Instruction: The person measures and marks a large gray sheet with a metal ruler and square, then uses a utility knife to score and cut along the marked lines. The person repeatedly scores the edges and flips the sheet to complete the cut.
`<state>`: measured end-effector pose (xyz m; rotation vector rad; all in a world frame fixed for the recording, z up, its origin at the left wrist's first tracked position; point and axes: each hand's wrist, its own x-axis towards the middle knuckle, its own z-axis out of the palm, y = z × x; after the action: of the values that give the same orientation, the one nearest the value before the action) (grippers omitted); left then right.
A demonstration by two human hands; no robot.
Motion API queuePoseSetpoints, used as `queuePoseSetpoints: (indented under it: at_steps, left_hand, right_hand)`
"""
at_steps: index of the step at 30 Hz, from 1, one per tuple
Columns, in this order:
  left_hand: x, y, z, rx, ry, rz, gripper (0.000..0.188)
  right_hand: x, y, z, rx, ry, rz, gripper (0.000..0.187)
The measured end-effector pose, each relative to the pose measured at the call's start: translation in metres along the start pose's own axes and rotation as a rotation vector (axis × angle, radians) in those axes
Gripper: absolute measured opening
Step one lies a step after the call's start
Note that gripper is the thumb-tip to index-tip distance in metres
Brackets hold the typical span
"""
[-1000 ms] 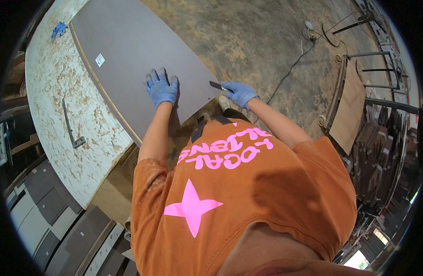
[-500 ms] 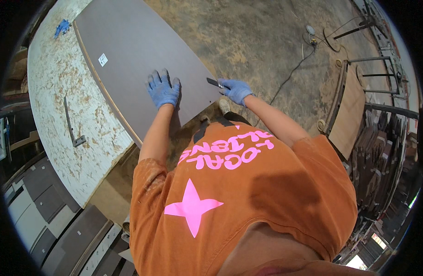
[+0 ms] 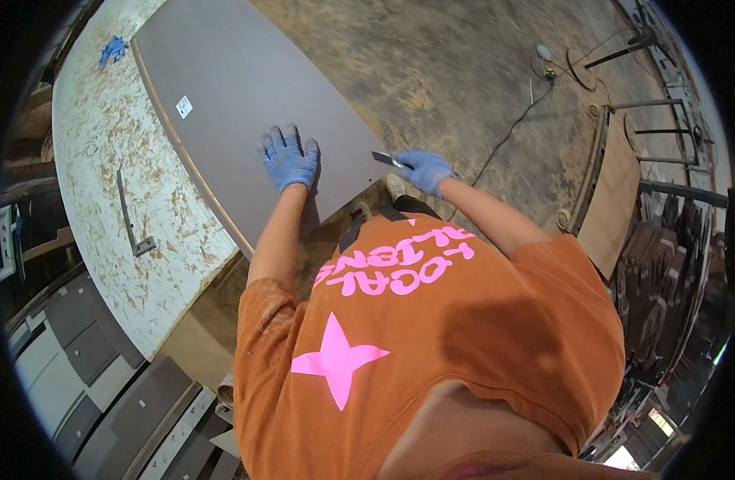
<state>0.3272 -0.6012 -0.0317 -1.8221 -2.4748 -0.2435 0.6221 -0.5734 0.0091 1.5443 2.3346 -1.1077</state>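
A large grey-brown panel [image 3: 247, 88] with a light edge on its left side lies in front of me on a white, scuffed table. Flat on the panel's near part rests my left hand [image 3: 291, 164], in a blue work glove with greyed fingertips spread apart. My right hand [image 3: 426, 173], gloved alike, is closed around what looks like a utility knife [image 3: 386, 159], dark at the front with a silver part by the fingers. Its dark end points left, at the panel's right edge; whether it touches is unclear. A small white label [image 3: 184, 107] sticks to the panel.
The white tabletop [image 3: 103, 208] carries a dark metal square [image 3: 130, 216] and a crumpled blue glove [image 3: 111, 51]. A black cable [image 3: 507, 132] crosses the concrete floor at right. Stacked panels [image 3: 135, 412] stand at lower left; a wooden board [image 3: 607, 196] stands right.
My right hand has drawn slightly right with the knife, away from the panel's edge. The left hand stays flat on the panel. The whole view has shifted a little.
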Motion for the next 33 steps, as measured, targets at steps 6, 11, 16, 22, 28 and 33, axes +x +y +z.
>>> queuePoseSetpoints:
  at_steps: [6, 11, 16, 22, 28, 33]
  left_hand:
    - [0.002, 0.003, -0.006, -0.087, -0.013, -0.007, 0.064]
    - [0.001, 0.0, 0.001, -0.056, 0.042, 0.025, 0.062]
    - [-0.001, 0.0, -0.001, -0.092, 0.006, -0.009, 0.062]
    - [0.001, 0.002, -0.003, -0.075, 0.027, 0.014, 0.062]
    - [0.0, 0.002, -0.003, -0.09, 0.011, 0.005, 0.063]
    - [0.004, 0.004, -0.006, -0.091, 0.028, 0.012, 0.063]
  right_hand:
    - [0.034, -0.009, -0.002, 0.039, 0.091, 0.012, 0.044]
    - [0.015, 0.012, 0.008, 0.005, 0.073, -0.048, 0.044]
    - [0.01, -0.002, -0.003, 0.012, 0.038, -0.026, 0.042]
    - [0.047, -0.01, 0.0, 0.09, 0.164, -0.058, 0.041]
    - [0.001, 0.014, 0.01, -0.024, 0.047, -0.045, 0.042]
    - [0.057, -0.017, -0.011, 0.069, 0.101, -0.046, 0.042]
